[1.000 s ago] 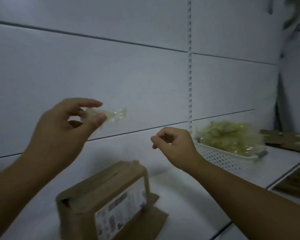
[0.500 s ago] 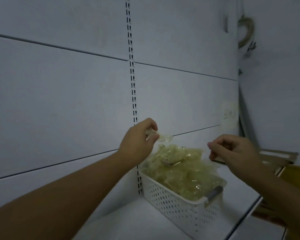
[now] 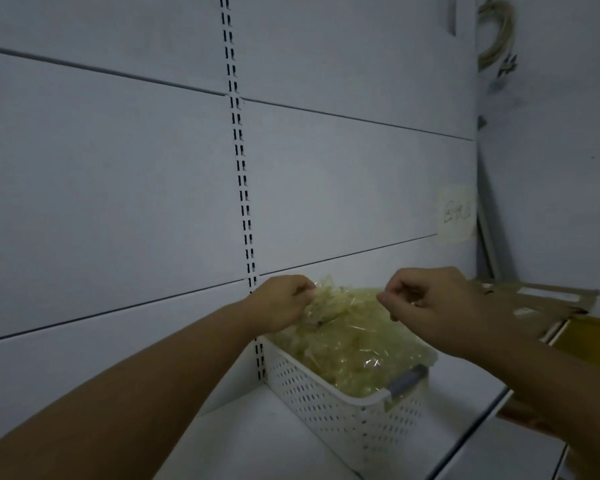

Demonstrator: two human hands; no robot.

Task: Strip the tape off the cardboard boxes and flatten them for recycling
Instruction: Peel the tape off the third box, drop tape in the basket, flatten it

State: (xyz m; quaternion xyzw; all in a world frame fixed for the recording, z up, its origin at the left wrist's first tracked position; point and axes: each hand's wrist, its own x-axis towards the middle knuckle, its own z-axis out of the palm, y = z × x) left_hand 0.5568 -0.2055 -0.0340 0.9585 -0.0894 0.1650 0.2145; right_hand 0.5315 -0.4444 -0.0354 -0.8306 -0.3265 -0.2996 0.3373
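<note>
A white perforated basket [image 3: 329,403] stands on the shelf, heaped with crumpled yellowish clear tape [image 3: 357,348]. My left hand [image 3: 283,303] hovers over the basket's far left corner with its fingers curled, pinching a wad of stripped tape [image 3: 323,289] at the top of the heap. My right hand [image 3: 433,306] hangs above the basket's right side, fingers curled with the fingertips close together; nothing shows between them. Flattened cardboard [image 3: 534,303] lies behind my right hand. The cardboard box is out of view.
The white shelf [image 3: 243,441] carries the basket and ends in a front edge at the lower right. A slotted upright [image 3: 238,150] runs down the white back panel. A paper note [image 3: 456,216] is stuck on the panel at the right. A yellow-brown surface [image 3: 589,337] lies beyond the shelf.
The view has swung right from the cardboard box to the basket. My left hand carried the tape wad down onto the heap, and my right hand came closer over the basket.
</note>
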